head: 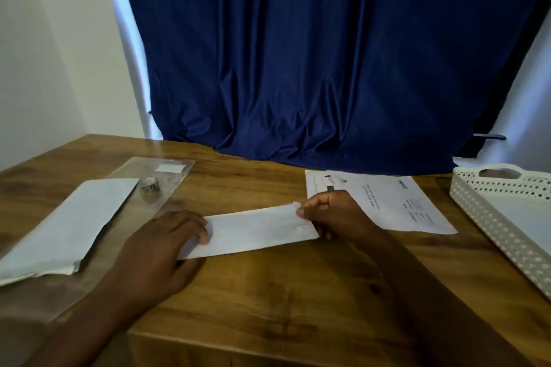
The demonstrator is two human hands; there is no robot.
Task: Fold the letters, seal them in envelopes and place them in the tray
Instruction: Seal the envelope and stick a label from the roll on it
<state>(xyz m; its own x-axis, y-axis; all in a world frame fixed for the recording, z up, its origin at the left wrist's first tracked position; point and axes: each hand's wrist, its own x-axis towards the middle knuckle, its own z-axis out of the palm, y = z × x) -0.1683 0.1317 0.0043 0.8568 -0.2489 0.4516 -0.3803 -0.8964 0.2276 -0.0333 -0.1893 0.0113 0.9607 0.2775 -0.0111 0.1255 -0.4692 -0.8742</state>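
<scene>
- A long white paper envelope [253, 231] lies slightly askew on the brown wooden table [283, 292], at its middle.
- The left hand [158, 250] lies on the envelope's left end, fingers bent over it and pressing it down; that end is hidden beneath them.
- The right hand [337, 216] pinches the envelope's right end between thumb and curled fingers; a small tab of paper sticks up beside the thumb tip, too blurred to tell whether it is flap or letter.
- A printed white letter sheet [387, 202] lies flat behind the right hand, its near left corner covered by that hand; the print is too small to read.
- A stack of white envelopes [65, 226] sits at the left, its lower end cut off by the frame edge.
- Beside and behind the stack lies a clear plastic sleeve [167, 171] with a small roll of clear tape [150, 186] on it, hard to make out against the glare.
- A white perforated plastic tray [489, 211] stands at the right, mostly cut off by the frame; white paper shows inside it, but what it is cannot be told.
- A dark blue curtain [328, 53] hangs behind the table.
</scene>
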